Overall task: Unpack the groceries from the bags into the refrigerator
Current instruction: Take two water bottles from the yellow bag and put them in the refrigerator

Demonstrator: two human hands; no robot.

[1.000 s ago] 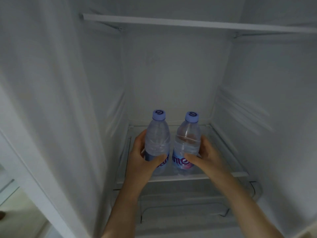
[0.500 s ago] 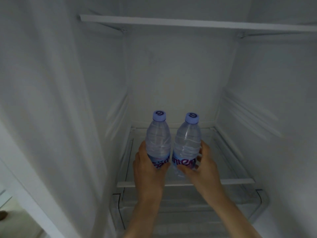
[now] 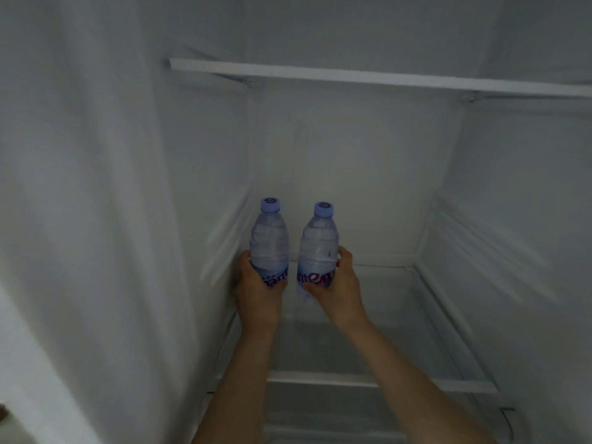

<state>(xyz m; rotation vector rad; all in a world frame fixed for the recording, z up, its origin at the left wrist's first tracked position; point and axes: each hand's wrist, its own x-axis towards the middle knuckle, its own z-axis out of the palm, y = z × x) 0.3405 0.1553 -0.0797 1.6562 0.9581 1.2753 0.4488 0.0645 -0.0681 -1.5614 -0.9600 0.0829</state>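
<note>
Head view: the inside of a white fridge is being looked into from the front; the light is dim and greyish
Left hand: it is being wrapped around the lower part of the left bottle, at the label; the fingers are being closed on it
Right hand: it is being wrapped around the lower part of the right bottle, thumb in front across the label, fingers behind; the grip is being kept closed
Bottles: two clear water bottles with pale violet caps are being held upright, side by side and near each other, with a narrow gap between them; purple lettering is being shown on both labels, partly covered by the hands
Place of the bottles: they are being held over the left rear part of the glass shelf, close to the left wall; whether their bases are touching the shelf cannot be told, since the hands are covering them
Upper shelf: its white front edge is being seen well above the caps
Drawer: a clear bin is being glimpsed below the glass shelf, between the forearms
</note>
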